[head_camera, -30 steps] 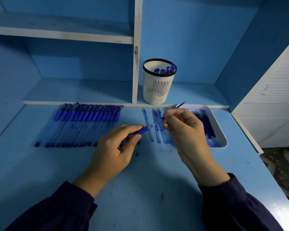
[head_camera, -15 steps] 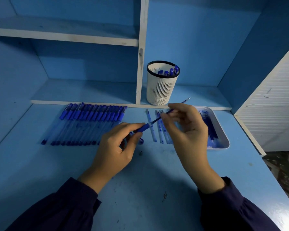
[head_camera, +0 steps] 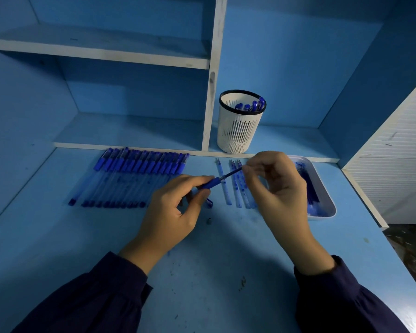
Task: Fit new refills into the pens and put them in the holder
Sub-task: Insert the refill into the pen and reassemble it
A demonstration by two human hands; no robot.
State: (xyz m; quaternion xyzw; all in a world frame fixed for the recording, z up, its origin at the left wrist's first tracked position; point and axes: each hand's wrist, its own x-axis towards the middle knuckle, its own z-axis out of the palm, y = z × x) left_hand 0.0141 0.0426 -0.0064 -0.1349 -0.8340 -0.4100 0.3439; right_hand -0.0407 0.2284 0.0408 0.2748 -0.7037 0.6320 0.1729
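My left hand (head_camera: 175,212) grips a blue pen barrel (head_camera: 210,183) over the desk, its open end pointing up and to the right. My right hand (head_camera: 275,186) pinches a thin dark refill (head_camera: 232,173) whose lower end sits in that barrel. A row of several capped blue pens (head_camera: 135,179) lies to the left. Several clear used refills (head_camera: 237,188) lie side by side under my right hand. The white slotted holder (head_camera: 239,131) stands on the low shelf with several pens in it.
A white tray (head_camera: 326,195) holding blue refills sits at the right, partly behind my right hand. A vertical shelf divider (head_camera: 210,92) rises just left of the holder. The desk's right edge (head_camera: 394,248) runs diagonally; a white slatted panel (head_camera: 394,164) stands beyond.
The refill has slid further into the barrel, and its free end no longer sticks out past my right fingers. My right hand has moved closer to my left.
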